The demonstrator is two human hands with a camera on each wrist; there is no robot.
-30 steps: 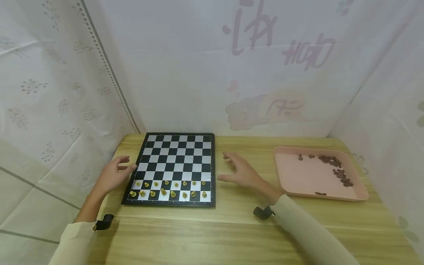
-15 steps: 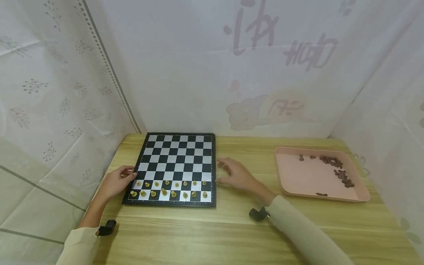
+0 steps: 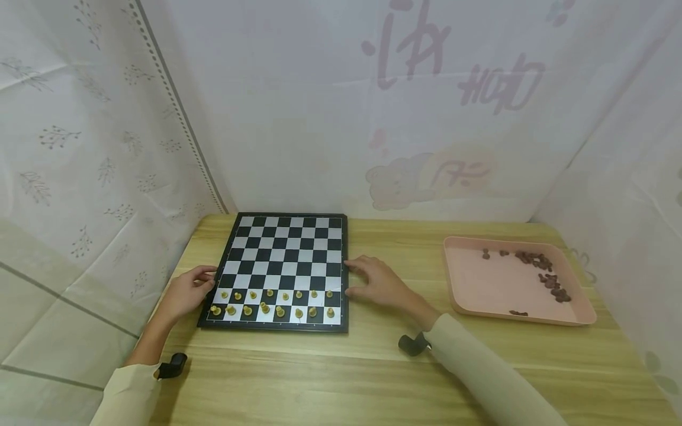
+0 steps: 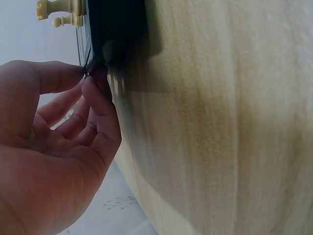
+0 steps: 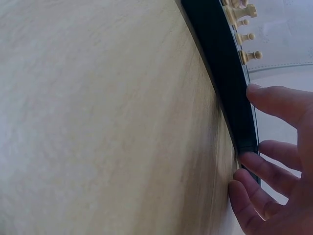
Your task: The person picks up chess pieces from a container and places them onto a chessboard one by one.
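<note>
A black-and-white chessboard [image 3: 288, 267] lies flat on the wooden table, its near two rows filled with pale yellow chess pieces [image 3: 264, 308]. At the board's left edge, my left hand [image 3: 183, 293] pinches the rim between thumb and index finger; the left wrist view shows the thumb [image 4: 61, 76] on the upper side and a finger beneath. On the opposite side my right hand [image 3: 380, 284] grips the dark edge. In the right wrist view its thumb [image 5: 276, 100] touches the top rim, with the other fingers [image 5: 269, 171] along the side and lower edge.
To the right stands a pink tray [image 3: 492, 287] with several dark brown pieces [image 3: 534, 260], mostly along its right side. Pale printed cloth [image 3: 298, 118] hangs behind the table [image 3: 298, 384] and at both sides.
Both hands have closed in on the chessboard from either side and now touch its edges. The right hand moved left; the left hand moved slightly nearer the body. The board stays in place.
</note>
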